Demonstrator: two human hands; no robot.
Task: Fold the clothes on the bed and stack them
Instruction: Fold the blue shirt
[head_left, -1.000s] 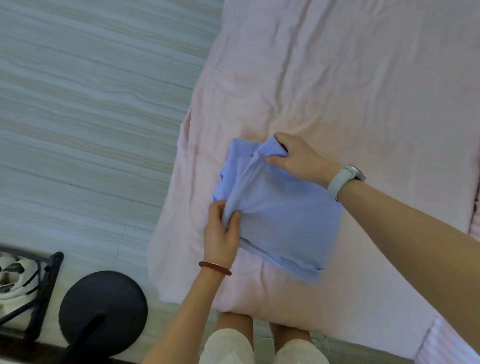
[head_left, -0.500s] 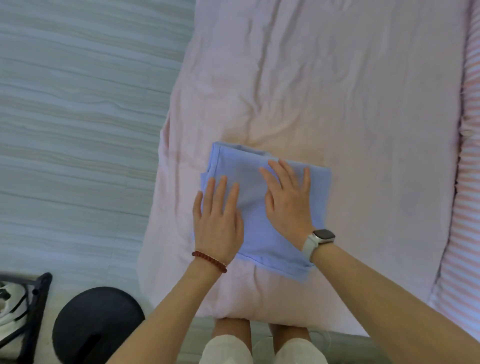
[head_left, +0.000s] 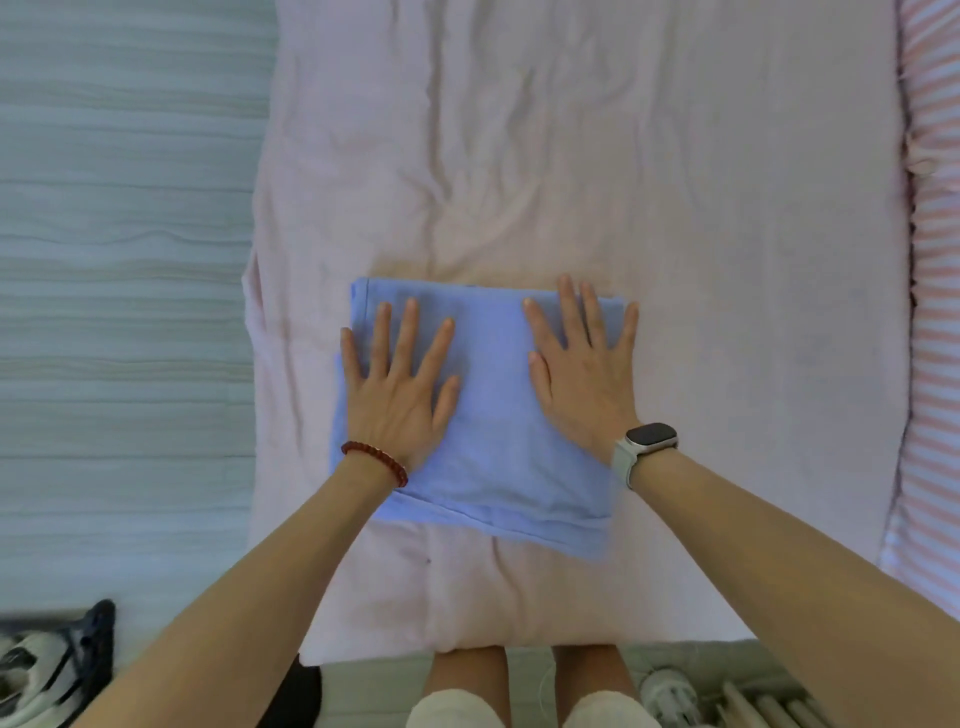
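I have both palms flat on the folded blue garment (head_left: 488, 415), which lies near the foot edge of the bed (head_left: 675, 260). My left hand (head_left: 397, 387) and right hand (head_left: 584, 376) press with fingers straight and spread — gripping nothing.

If I slide my hands off carelessly, I think the top layer could drag and the fold spring open; the lower edge already sits uneven. The soft, wrinkled pink sheet gives underneath, so creases may set badly.

A striped pillow (head_left: 935, 312) runs along the right, pale wood floor (head_left: 124, 260) on the left — no other clothes in view.
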